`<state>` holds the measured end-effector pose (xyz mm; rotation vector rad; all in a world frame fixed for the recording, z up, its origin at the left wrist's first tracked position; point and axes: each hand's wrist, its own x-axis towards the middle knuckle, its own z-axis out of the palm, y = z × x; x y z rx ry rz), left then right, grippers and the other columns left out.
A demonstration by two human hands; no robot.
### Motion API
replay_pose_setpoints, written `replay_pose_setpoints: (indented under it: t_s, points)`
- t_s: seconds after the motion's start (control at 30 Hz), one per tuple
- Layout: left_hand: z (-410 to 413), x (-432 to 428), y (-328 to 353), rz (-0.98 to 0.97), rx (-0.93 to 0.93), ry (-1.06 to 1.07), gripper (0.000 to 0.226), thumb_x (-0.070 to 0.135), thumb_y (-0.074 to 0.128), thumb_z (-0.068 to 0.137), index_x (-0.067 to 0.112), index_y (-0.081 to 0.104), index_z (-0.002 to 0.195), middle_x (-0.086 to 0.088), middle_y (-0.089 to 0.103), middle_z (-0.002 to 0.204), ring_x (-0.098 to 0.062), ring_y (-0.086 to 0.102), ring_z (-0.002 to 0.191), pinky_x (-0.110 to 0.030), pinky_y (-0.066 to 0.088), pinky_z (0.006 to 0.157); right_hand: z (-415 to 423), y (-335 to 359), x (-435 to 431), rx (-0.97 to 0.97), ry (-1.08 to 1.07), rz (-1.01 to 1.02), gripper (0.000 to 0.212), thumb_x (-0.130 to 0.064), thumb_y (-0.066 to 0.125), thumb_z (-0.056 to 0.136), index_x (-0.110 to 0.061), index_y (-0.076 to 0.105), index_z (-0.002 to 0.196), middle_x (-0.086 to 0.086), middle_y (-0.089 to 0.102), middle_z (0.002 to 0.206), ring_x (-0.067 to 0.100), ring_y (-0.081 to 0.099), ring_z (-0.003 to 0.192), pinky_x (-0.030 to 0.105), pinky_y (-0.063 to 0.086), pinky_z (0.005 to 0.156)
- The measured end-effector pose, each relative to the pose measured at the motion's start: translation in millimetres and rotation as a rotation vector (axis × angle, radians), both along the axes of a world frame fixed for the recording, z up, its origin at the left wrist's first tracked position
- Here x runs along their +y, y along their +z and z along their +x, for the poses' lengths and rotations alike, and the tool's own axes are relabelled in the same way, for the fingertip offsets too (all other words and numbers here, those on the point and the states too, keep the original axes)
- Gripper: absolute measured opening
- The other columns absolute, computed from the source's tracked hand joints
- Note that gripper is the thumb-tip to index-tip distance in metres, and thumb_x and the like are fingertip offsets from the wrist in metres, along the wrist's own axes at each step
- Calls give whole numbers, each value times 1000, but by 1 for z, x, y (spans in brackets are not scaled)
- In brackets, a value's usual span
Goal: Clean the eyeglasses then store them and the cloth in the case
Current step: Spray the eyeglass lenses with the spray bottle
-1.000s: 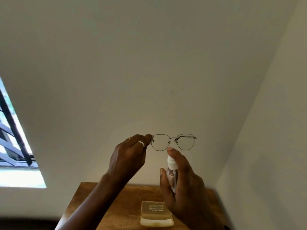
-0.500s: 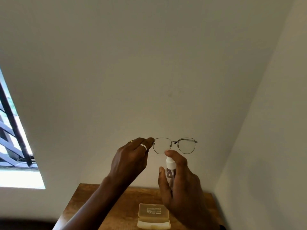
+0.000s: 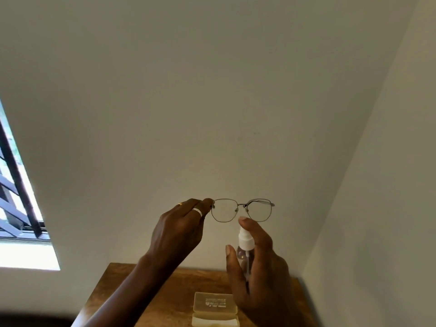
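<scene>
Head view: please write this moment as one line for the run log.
phase: spraying lenses | left hand: holds eyeglasses by temple end | right hand: holds spray bottle, forefinger on nozzle | case: open on table

We note the spray bottle body largely hidden behind the right hand fingers. The open case, below those fingers, is cut by the bottom edge; its lid print is unreadable.

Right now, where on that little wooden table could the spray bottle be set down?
The table shows bare wood left of the open case, though the left forearm crosses above it, and a strip behind the case toward the wall. The right side is hidden by the right hand holding the spray bottle.
</scene>
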<state>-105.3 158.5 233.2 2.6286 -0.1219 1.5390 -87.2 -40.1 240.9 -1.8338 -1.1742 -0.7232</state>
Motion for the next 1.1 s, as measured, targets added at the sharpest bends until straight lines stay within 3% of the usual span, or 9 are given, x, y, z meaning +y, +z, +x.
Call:
replay_pose_setpoints:
  t_s: [0.1, 0.2, 0.53, 0.7, 0.77, 0.87, 0.97, 1.03, 1.1]
  points:
    - [-3, 3, 1, -20, -27, -11, 28, 11, 56, 94, 2, 74, 112, -7, 78, 91, -23, 74, 68, -34, 59, 48, -3, 9, -16, -8, 12, 122, 55, -49, 50, 93, -44, 23, 141, -13, 64, 81, 0, 63, 69, 2, 49, 61]
    - [-3, 5, 3, -60, -44, -18, 23, 8, 61, 91, 1, 75, 108, -7, 78, 89, -24, 74, 66, -34, 59, 47, 3, 17, -31, -1, -31, 183, 57, -51, 49, 93, -48, 20, 141, -18, 60, 83, 2, 65, 67, 9, 53, 57]
    - [2, 0, 6, -67, -60, -49, 25, 2, 70, 83, -2, 75, 107, -10, 78, 88, -27, 72, 62, -34, 58, 47, 19, 15, -41, 27, -67, 62, 62, -41, 58, 90, -54, 18, 136, -18, 60, 81, 2, 66, 68, 16, 57, 58]
    - [4, 0, 6, -85, -81, -42, 25, 1, 68, 85, -1, 74, 108, -9, 77, 88, -29, 70, 59, -36, 57, 46, 15, 20, -42, -8, -73, 99, 57, -42, 57, 91, -43, 25, 138, -7, 66, 87, 3, 66, 67, 12, 56, 63]
    - [3, -1, 6, -91, -92, -43, 26, -1, 69, 83, 1, 74, 108, -8, 77, 87, -29, 68, 57, -36, 57, 45, 17, 16, -39, 5, -102, 72, 54, -37, 61, 91, -38, 28, 134, -11, 63, 83, 1, 64, 64, 15, 57, 60]
    - [3, -2, 5, -75, -102, -40, 27, -1, 70, 81, 0, 74, 108, -9, 77, 86, -29, 68, 56, -35, 57, 44, 19, 8, -34, 53, -131, 27, 58, -38, 60, 90, -51, 24, 134, -15, 62, 83, 1, 65, 65, 24, 58, 57]
    - [3, -3, 5, -47, -106, -31, 24, 5, 62, 88, 0, 75, 108, -9, 78, 87, -28, 71, 60, -37, 57, 44, 15, 11, -36, 45, -110, 36, 68, -42, 58, 90, -49, 16, 143, -18, 64, 91, 3, 67, 67, 16, 58, 60]
    - [3, -3, 4, -21, -111, -32, 28, 10, 56, 91, -1, 76, 108, -9, 78, 88, -28, 73, 63, -37, 58, 45, 14, 21, -40, 103, -138, 91, 67, -43, 60, 87, -46, 24, 144, -16, 67, 88, 3, 67, 65, 16, 58, 61]
    - [3, -2, 3, -4, -104, -21, 29, 12, 54, 93, 0, 76, 109, -8, 78, 88, -28, 73, 64, -36, 58, 45, 19, 34, -42, 103, -241, 121, 49, -46, 63, 82, -36, 47, 127, -15, 66, 80, 4, 66, 63, 24, 60, 59]
